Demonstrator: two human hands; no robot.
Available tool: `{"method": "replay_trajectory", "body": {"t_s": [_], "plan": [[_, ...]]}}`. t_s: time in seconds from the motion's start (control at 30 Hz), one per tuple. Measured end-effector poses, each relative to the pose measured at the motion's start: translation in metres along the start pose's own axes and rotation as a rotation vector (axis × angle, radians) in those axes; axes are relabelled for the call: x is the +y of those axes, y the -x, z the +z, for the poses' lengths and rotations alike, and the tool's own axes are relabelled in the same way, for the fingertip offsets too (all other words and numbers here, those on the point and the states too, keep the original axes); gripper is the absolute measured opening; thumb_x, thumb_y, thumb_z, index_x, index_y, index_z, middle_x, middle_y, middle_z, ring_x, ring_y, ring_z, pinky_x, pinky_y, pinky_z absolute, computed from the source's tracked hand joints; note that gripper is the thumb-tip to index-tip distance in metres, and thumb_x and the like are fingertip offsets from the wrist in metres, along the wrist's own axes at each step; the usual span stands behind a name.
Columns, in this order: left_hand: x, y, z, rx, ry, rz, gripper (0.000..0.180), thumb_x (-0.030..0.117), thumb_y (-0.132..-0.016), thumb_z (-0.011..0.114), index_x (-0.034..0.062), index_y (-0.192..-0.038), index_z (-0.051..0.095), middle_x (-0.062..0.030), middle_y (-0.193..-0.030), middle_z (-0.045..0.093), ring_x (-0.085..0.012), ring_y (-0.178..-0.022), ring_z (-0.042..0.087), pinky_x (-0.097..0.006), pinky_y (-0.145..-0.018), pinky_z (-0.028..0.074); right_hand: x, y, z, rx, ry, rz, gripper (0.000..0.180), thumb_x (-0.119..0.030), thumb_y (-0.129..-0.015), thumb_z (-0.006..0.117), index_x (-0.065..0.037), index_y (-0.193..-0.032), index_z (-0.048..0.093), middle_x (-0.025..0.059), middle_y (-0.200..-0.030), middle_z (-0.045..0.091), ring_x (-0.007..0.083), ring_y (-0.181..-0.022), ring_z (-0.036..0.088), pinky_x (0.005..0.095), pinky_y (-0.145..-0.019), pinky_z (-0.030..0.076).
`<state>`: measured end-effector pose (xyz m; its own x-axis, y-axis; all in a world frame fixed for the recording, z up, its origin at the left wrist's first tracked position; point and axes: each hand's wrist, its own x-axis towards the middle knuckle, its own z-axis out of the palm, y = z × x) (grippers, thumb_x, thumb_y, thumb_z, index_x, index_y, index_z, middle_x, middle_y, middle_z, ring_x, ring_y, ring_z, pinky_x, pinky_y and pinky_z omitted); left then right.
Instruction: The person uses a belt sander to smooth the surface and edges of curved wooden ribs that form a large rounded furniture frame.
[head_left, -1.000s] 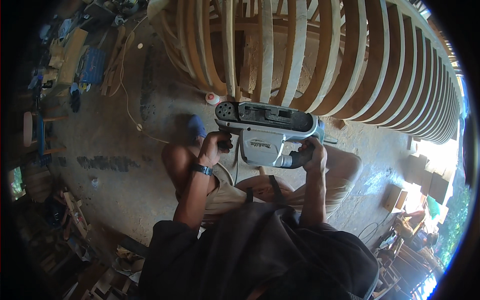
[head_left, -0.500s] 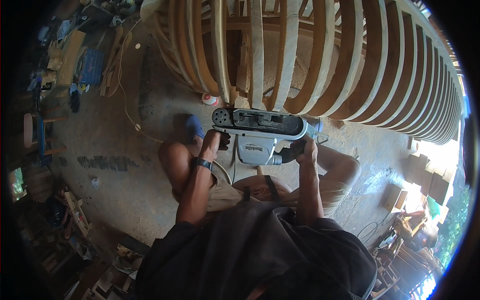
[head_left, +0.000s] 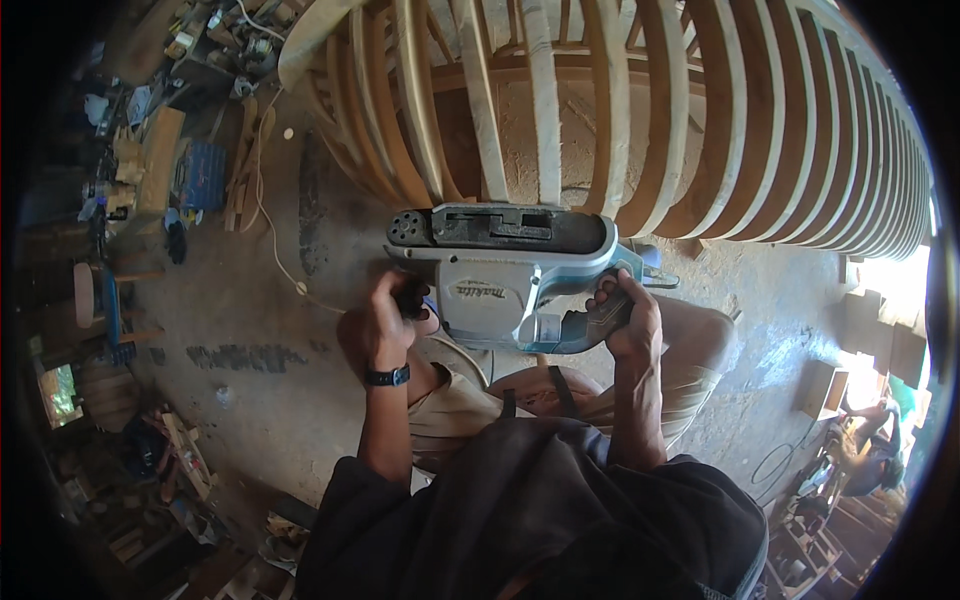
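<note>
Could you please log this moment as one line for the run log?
left hand: grips front knob of belt sander | right hand: grips rear handle | sander: lifted close to curved wooden ribs | cord: trails across floor

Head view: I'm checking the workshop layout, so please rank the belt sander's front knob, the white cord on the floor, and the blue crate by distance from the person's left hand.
1. Belt sander's front knob: gripped in the left hand.
2. White cord: on the floor, up and left of the hand.
3. Blue crate: far upper left, beside wooden planks.

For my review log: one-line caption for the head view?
Both hands, left hand and right hand, grip a grey belt sander beside a curved wooden rib frame.
</note>
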<state>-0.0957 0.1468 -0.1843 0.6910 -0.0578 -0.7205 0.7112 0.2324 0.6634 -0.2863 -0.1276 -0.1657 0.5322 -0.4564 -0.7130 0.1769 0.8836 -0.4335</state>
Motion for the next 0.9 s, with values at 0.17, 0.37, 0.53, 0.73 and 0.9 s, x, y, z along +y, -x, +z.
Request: {"method": "replay_trajectory", "body": {"t_s": [0.17,0.37,0.53,0.73,0.9], "plan": [[0.008,0.003,0.005,-0.102,0.004,0.361,0.028,0.023,-0.087,0.058,0.0041,-0.107,0.064,-0.0064,-0.112,0.060,-0.0205,-0.105,0.054,-0.036,-0.093,0.042,-0.045,0.022,0.018,-0.131,-0.187,-0.170,0.018,-0.016,-0.094,0.060,0.000,-0.102,0.058,0.0126,-0.084,0.062,0.0256,-0.075,0.062,0.0425,-0.072,0.054],[0.075,0.043,0.079,-0.112,-0.124,0.484,0.055,0.046,-0.097,0.045,0.0001,-0.122,0.061,-0.0160,-0.121,0.060,-0.0276,-0.112,0.057,-0.044,-0.096,0.044,-0.071,0.050,0.098,-0.161,-0.377,-0.345,0.063,0.011,-0.081,0.056,-0.005,-0.132,0.023,0.0199,-0.101,0.055,0.0314,-0.088,0.064,0.0451,-0.080,0.058],[0.155,0.053,0.126,-0.085,-0.431,0.732,0.057,0.049,-0.095,0.047,0.0045,-0.128,0.059,-0.0113,-0.123,0.060,-0.0238,-0.109,0.058,-0.037,-0.090,0.045,-0.072,0.048,0.157,-0.339,-0.446,-0.508,0.039,-0.010,-0.097,0.060,-0.006,-0.125,0.034,0.0124,-0.098,0.054,0.0211,-0.089,0.061,0.0335,-0.082,0.054],[0.188,0.027,0.152,-0.090,-0.618,0.706,0.053,0.041,-0.097,0.043,-0.0002,-0.124,0.063,-0.0083,-0.108,0.060,-0.0221,-0.094,0.057,-0.033,-0.086,0.045,-0.091,0.005,0.200,-0.263,-0.214,-0.865,0.021,-0.020,-0.101,0.057,-0.008,-0.113,0.044,0.0021,-0.087,0.053,0.0096,-0.073,0.056,0.0228,-0.064,0.046],[0.145,0.014,0.122,-0.018,-0.633,1.091,0.049,0.032,-0.095,0.043,-0.0086,-0.116,0.063,-0.0110,-0.103,0.061,-0.0242,-0.088,0.058,-0.037,-0.084,0.045,-0.067,0.019,0.163,-0.324,-0.279,-0.787,0.020,-0.022,-0.103,0.054,-0.008,-0.114,0.044,0.0040,-0.088,0.056,0.0109,-0.076,0.059,0.0240,-0.067,0.050]]}}
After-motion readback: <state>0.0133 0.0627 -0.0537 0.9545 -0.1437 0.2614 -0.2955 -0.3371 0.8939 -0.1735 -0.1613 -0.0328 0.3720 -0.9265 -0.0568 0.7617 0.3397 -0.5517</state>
